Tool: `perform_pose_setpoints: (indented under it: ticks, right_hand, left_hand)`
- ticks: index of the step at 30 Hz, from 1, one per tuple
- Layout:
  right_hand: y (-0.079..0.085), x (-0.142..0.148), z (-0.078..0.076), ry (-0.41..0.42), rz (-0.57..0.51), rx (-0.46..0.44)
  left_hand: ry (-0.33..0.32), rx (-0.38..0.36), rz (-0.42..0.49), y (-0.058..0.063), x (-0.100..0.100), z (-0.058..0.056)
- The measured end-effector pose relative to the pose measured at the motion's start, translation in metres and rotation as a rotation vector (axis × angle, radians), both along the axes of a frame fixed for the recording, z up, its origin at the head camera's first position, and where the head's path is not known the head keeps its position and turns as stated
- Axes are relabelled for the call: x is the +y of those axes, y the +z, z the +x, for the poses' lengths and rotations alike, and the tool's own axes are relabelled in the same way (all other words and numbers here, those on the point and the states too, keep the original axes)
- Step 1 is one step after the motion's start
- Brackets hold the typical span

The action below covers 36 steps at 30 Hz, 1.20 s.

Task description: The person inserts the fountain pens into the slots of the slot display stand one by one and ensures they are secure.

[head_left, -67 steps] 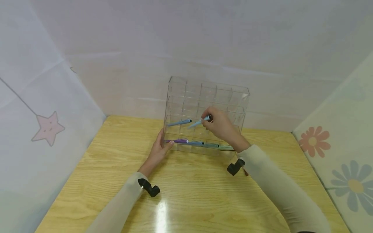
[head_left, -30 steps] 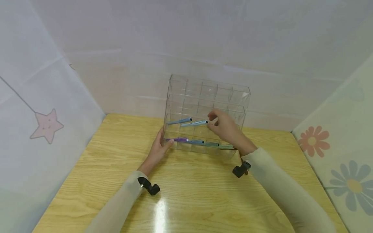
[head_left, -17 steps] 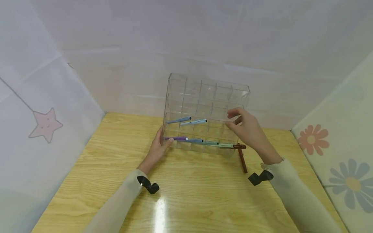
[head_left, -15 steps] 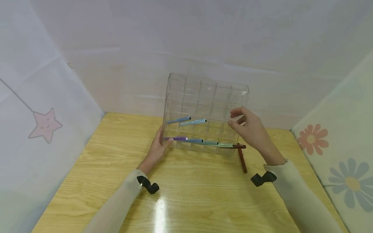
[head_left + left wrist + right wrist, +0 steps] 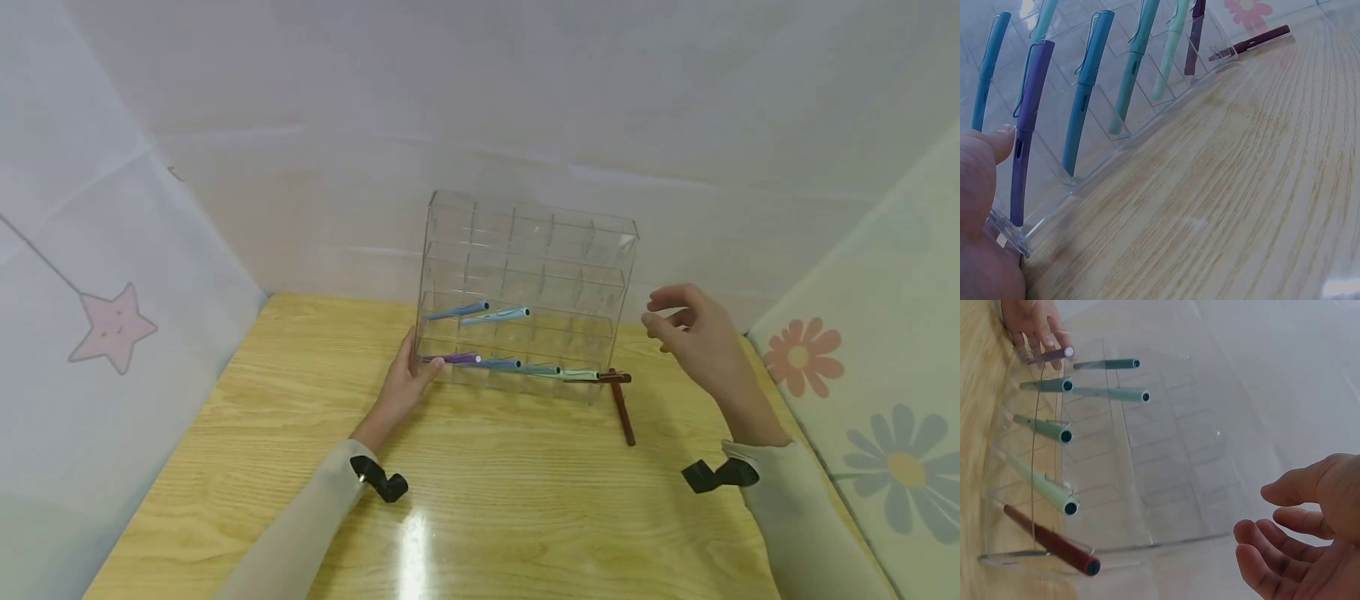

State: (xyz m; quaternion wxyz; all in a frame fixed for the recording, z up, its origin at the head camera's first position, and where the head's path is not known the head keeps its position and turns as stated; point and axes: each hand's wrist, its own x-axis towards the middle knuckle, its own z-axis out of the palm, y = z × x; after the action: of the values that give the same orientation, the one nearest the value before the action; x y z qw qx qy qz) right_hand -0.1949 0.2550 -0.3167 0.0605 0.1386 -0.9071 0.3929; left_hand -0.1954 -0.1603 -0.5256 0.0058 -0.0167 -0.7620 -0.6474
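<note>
A clear pen rack (image 5: 540, 283) with rows of compartments stands tilted at the table's back. My left hand (image 5: 402, 381) grips its lower left corner, thumb in front beside a purple pen (image 5: 1032, 119). Along the bottom row, rightward from the purple one, sit a blue pen (image 5: 1090, 87), a teal pen (image 5: 1134, 69), a pale green pen (image 5: 1047, 487) and a dark red pen (image 5: 1054, 540). One row up lean a blue pen (image 5: 457, 311) and a light blue pen (image 5: 497, 316). Off the rack's right side, my right hand (image 5: 701, 342) hovers with loosely bent fingers, holding nothing.
Another dark red pen (image 5: 623, 414) lies on the wooden table (image 5: 480, 500), close to the rack's lower right corner. Pale cloth walls (image 5: 360, 200) with printed flowers and a star surround the table on three sides.
My right hand has let go of the light blue pen, leaving it in the second row from the bottom, and has moved right, away from the rack. The left hand keeps its grip.
</note>
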Motion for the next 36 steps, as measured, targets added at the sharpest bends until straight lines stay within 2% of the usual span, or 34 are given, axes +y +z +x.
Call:
perform_pose_setpoints:
  ticks: [7, 16, 20, 28, 36]
  right_hand:
    - [-0.019, 0.018, -0.005, -0.042, -0.013, -0.066]
    - [-0.059, 0.029, -0.013, -0.049, 0.005, -0.181]
    - [-0.078, 0.031, -0.017, -0.065, 0.051, -0.225]
    - [-0.115, 0.028, -0.025, -0.079, 0.168, -0.241]
    - [-0.147, 0.022, -0.029, -0.068, 0.235, -0.339]
  left_hand:
    - [0.005, 0.017, 0.016, -0.001, -0.001, -0.001]
    - [-0.001, 0.010, 0.013, 0.000, -0.002, 0.000]
    - [0.004, -0.003, 0.012, 0.001, 0.000, 0.001]
    - [0.001, 0.006, 0.011, 0.001, 0.000, -0.001]
    - [0.002, 0.021, 0.028, 0.000, 0.000, -0.001]
